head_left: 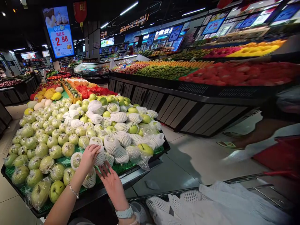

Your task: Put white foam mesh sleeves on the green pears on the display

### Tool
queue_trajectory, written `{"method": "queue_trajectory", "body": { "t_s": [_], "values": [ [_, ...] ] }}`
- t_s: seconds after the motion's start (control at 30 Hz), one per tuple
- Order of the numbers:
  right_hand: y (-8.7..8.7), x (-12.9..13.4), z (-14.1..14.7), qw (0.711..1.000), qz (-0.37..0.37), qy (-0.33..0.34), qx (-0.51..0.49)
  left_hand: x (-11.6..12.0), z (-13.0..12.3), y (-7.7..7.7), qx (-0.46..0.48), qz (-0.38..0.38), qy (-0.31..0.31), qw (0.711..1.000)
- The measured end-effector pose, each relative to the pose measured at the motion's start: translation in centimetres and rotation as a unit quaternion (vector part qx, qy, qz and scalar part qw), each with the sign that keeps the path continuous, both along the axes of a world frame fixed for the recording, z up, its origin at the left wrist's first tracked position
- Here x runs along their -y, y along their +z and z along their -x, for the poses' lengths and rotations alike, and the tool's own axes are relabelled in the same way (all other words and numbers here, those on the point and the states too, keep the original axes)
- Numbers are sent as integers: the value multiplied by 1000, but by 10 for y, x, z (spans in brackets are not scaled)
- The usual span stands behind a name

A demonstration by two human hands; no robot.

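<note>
Left of white foam nets, holding right hand open, empty, just below-right of netted fruit, seemingly upright lengthwise; touching it with nearer left hand, grip impossible to tell

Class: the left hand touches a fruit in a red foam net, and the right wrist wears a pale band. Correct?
No: the head view shows the foam net is white, not red. The left hand does touch it, and the right wrist wears the pale band.

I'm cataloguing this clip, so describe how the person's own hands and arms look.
The left hand is ungloved, with a thin silvery bracelet at the wrist. The right hand, also ungloved, has a wider, pale, watch-like strap. No sleeve shows.
</note>
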State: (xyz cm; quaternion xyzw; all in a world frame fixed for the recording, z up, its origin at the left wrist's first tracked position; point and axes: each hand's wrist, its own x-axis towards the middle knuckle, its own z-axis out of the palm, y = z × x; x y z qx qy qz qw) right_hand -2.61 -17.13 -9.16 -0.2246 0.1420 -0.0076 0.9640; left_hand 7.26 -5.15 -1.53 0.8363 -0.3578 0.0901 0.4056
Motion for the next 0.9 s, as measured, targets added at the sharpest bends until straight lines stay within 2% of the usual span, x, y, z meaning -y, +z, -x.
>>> {"method": "queue_trajectory", "body": {
  "t_s": [0.07, 0.2, 0.37, 0.47, 0.7, 0.8, 0.9],
  "values": [
    [-1, -7, -1, 998, 53, -16, -12, -1, -2, -12, 17, -13, 7, 1000],
    [-5, -20, -14, 988, 155, 15, 3, -8, -1, -28, 36, -42, 12, 998],
    [-18, -22, -30, 975, 217, 44, -9, -19, 1, -34, 33, -80, 24, 996],
    [-26, -16, -32, 964, 259, 53, -11, -18, 1, -39, 30, -98, 21, 994],
    [-41, -19, -41, 941, 337, 20, -16, -10, -13, -47, 8, -125, -2, 992],
    [-44, -19, -33, 936, 351, 18, -11, -10, -16, -47, -2, -135, -3, 991],
    [-44, -8, -8, 933, 358, 22, -10, -8, -15, -46, -9, -141, 6, 990]
  ]
}}
